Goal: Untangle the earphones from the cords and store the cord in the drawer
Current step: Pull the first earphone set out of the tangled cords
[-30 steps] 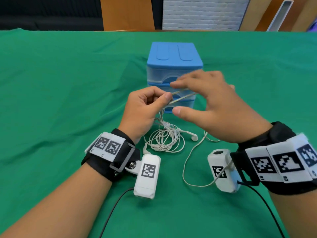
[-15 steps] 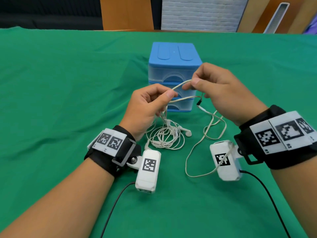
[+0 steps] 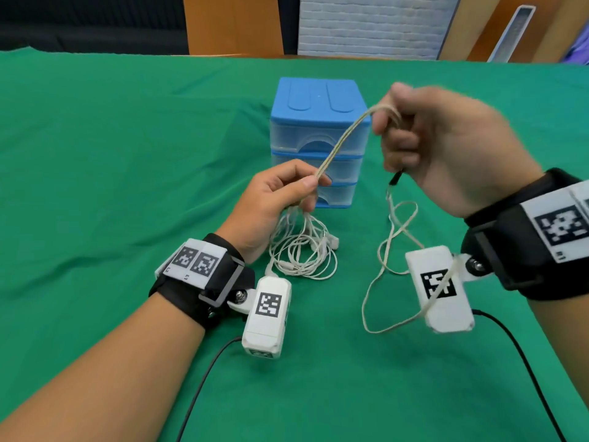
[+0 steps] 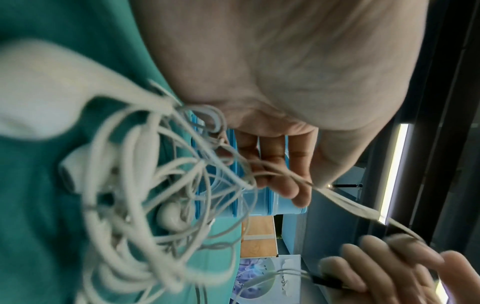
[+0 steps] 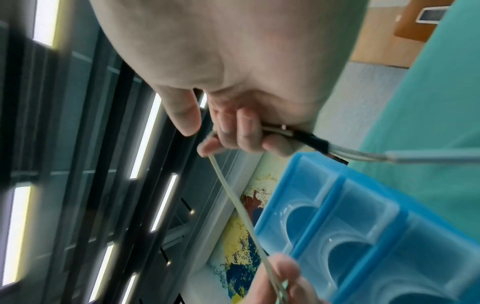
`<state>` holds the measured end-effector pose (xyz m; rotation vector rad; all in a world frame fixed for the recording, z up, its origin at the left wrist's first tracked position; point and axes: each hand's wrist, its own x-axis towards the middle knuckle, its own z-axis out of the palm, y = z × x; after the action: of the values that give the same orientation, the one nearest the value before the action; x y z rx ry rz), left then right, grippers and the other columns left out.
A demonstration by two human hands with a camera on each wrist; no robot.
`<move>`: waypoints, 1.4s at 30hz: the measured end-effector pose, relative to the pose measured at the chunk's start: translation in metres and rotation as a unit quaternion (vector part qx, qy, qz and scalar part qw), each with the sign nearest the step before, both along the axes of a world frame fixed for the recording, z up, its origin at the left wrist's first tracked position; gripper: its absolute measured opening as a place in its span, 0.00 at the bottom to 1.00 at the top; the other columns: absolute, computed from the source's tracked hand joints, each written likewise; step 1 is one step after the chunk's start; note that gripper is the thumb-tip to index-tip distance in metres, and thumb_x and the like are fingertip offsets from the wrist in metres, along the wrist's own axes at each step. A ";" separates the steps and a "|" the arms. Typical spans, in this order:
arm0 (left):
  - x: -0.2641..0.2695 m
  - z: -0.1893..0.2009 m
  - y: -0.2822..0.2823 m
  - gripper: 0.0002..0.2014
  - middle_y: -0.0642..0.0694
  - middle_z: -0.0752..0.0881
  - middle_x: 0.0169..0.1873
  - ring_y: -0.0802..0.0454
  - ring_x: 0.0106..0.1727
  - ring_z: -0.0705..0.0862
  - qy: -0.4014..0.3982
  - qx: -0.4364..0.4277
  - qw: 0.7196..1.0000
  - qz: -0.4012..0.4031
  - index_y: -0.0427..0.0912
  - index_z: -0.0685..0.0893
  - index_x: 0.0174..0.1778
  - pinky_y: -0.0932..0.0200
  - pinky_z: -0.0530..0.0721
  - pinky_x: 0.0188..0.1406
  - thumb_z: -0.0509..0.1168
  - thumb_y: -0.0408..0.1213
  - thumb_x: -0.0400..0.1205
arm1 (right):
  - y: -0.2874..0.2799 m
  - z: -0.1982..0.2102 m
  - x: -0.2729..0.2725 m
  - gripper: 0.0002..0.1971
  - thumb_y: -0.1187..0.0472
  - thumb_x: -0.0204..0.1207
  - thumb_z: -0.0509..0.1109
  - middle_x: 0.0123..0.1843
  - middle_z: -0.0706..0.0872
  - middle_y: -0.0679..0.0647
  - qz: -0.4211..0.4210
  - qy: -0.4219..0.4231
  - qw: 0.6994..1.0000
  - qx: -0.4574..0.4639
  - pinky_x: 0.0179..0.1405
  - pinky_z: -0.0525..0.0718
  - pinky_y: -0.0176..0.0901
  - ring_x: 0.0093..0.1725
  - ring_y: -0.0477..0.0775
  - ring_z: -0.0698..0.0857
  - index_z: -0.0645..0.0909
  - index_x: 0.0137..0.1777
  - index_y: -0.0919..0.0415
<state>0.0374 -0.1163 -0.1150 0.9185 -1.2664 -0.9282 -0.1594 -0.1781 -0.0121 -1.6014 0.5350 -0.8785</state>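
Observation:
A blue three-drawer box (image 3: 318,100) stands on the green cloth, all drawers closed. In front of it my left hand (image 3: 280,199) pinches a beige cord (image 3: 342,140) at thumb and forefinger, with a tangle of white earphones (image 3: 302,250) hanging below onto the cloth. My right hand (image 3: 424,135), raised and blurred, grips the cord's far loop, so a doubled strand runs taut between both hands. The cord's black plug (image 3: 395,178) dangles under the right hand, and its slack (image 3: 382,282) loops down over the right wrist camera. Up close, the earbuds (image 4: 168,214) sit in the tangle, and curled right fingers (image 5: 244,133) hold the cord (image 5: 233,195).
The green cloth (image 3: 127,186) covers the whole table. Black cables (image 3: 204,378) trail from both wrist cameras toward me. Wooden panels and a white brick wall (image 3: 366,23) stand beyond the table's far edge.
My right hand closed on the cord, then lifted up and right, pulling the strand taut out of the tangle. The left hand stayed put, still pinching.

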 end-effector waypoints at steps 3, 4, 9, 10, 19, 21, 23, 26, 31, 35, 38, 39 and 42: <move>0.001 -0.001 0.000 0.06 0.48 0.84 0.33 0.54 0.36 0.79 -0.007 0.013 1.000 -0.015 0.36 0.85 0.46 0.65 0.78 0.43 0.63 0.32 0.82 | -0.002 0.010 -0.004 0.12 0.60 0.84 0.62 0.30 0.65 0.52 -0.042 -0.069 0.996 -0.049 0.35 0.55 0.50 0.31 0.53 0.56 0.77 0.38 0.58; 0.001 -0.001 0.000 0.06 0.48 0.85 0.33 0.55 0.36 0.79 -0.013 0.013 1.000 -0.017 0.37 0.85 0.45 0.66 0.77 0.44 0.63 0.32 0.82 | -0.004 0.012 -0.005 0.11 0.62 0.84 0.62 0.29 0.65 0.50 -0.058 -0.084 0.993 -0.062 0.36 0.55 0.52 0.31 0.54 0.56 0.76 0.38 0.58; 0.002 -0.004 -0.001 0.06 0.46 0.87 0.37 0.56 0.39 0.81 -0.016 0.037 0.999 -0.023 0.39 0.86 0.42 0.65 0.79 0.42 0.63 0.33 0.81 | -0.010 0.016 -0.010 0.11 0.60 0.86 0.61 0.28 0.71 0.48 -0.125 -0.148 0.977 -0.090 0.36 0.56 0.54 0.30 0.51 0.65 0.77 0.42 0.57; 0.002 -0.004 0.000 0.07 0.46 0.87 0.38 0.56 0.39 0.82 -0.013 0.044 0.999 -0.026 0.39 0.85 0.41 0.65 0.79 0.42 0.63 0.33 0.81 | -0.011 0.017 -0.011 0.10 0.60 0.86 0.61 0.28 0.72 0.49 -0.131 -0.154 0.975 -0.096 0.36 0.56 0.55 0.30 0.52 0.66 0.78 0.42 0.57; 0.003 -0.003 0.000 0.08 0.45 0.89 0.40 0.54 0.43 0.85 -0.013 0.049 0.999 -0.012 0.40 0.87 0.42 0.66 0.80 0.42 0.62 0.34 0.81 | -0.009 0.018 -0.010 0.11 0.59 0.86 0.63 0.36 0.80 0.50 -0.151 -0.098 0.973 -0.147 0.35 0.66 0.45 0.33 0.49 0.71 0.82 0.42 0.53; 0.002 -0.003 -0.001 0.09 0.41 0.89 0.44 0.50 0.47 0.86 -0.001 0.051 0.999 -0.010 0.40 0.89 0.45 0.63 0.82 0.45 0.63 0.34 0.81 | -0.008 0.019 -0.011 0.11 0.58 0.86 0.64 0.44 0.83 0.54 -0.146 -0.068 0.973 -0.165 0.36 0.69 0.42 0.35 0.47 0.74 0.83 0.42 0.50; 0.002 -0.003 -0.002 0.10 0.36 0.90 0.47 0.46 0.51 0.87 -0.011 0.044 0.999 -0.001 0.37 0.89 0.50 0.60 0.83 0.52 0.64 0.34 0.81 | -0.008 0.022 -0.012 0.10 0.57 0.85 0.65 0.48 0.86 0.57 -0.149 -0.025 0.969 -0.194 0.38 0.71 0.42 0.39 0.47 0.76 0.84 0.42 0.49; 0.001 -0.003 -0.002 0.11 0.36 0.91 0.51 0.48 0.54 0.88 -0.030 0.031 0.999 0.011 0.34 0.88 0.55 0.58 0.83 0.60 0.64 0.33 0.82 | -0.007 0.028 -0.015 0.09 0.59 0.85 0.67 0.46 0.90 0.50 -0.153 0.034 0.960 -0.234 0.37 0.73 0.35 0.41 0.42 0.79 0.85 0.43 0.50; -0.005 0.006 0.000 0.11 0.43 0.90 0.53 0.56 0.55 0.87 -0.037 0.014 0.996 0.081 0.37 0.87 0.57 0.66 0.82 0.57 0.69 0.34 0.79 | -0.013 0.021 -0.020 0.07 0.59 0.84 0.70 0.33 0.81 0.45 -0.153 0.182 0.933 -0.270 0.32 0.69 0.21 0.29 0.33 0.75 0.89 0.48 0.59; -0.010 0.024 0.006 0.06 0.47 0.89 0.47 0.52 0.50 0.85 -0.062 -0.040 0.990 0.118 0.44 0.87 0.51 0.54 0.83 0.59 0.71 0.37 0.78 | -0.021 0.007 -0.023 0.08 0.59 0.83 0.71 0.22 0.75 0.41 -0.194 0.211 0.926 -0.244 0.26 0.64 0.25 0.23 0.39 0.70 0.90 0.46 0.58; -0.023 0.031 0.010 0.13 0.44 0.85 0.48 0.51 0.46 0.81 -0.104 -0.075 0.983 0.133 0.41 0.81 0.58 0.57 0.81 0.50 0.72 0.34 0.79 | -0.025 0.002 -0.021 0.08 0.58 0.82 0.72 0.26 0.75 0.53 -0.203 0.206 0.930 -0.227 0.25 0.61 0.39 0.27 0.52 0.65 0.91 0.46 0.59; -0.028 0.033 0.010 0.17 0.42 0.83 0.51 0.50 0.46 0.80 -0.111 -0.085 0.978 0.158 0.41 0.78 0.62 0.61 0.80 0.46 0.73 0.33 0.79 | -0.026 0.002 -0.020 0.08 0.58 0.82 0.72 0.30 0.75 0.61 -0.204 0.207 0.929 -0.228 0.29 0.61 0.41 0.30 0.56 0.65 0.91 0.45 0.59; -0.034 0.039 0.010 0.27 0.40 0.75 0.62 0.42 0.55 0.81 -0.131 -0.129 0.941 0.285 0.51 0.66 0.62 0.63 0.78 0.45 0.75 0.35 0.75 | -0.029 0.004 -0.016 0.09 0.56 0.80 0.72 0.35 0.79 0.71 -0.215 0.218 0.922 -0.237 0.34 0.66 0.45 0.32 0.57 0.69 0.92 0.45 0.58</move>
<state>0.0037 -0.1067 -0.0759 1.1381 -1.2063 -0.1810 -0.1751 -0.2074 -0.0079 -2.1926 1.0818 -1.0290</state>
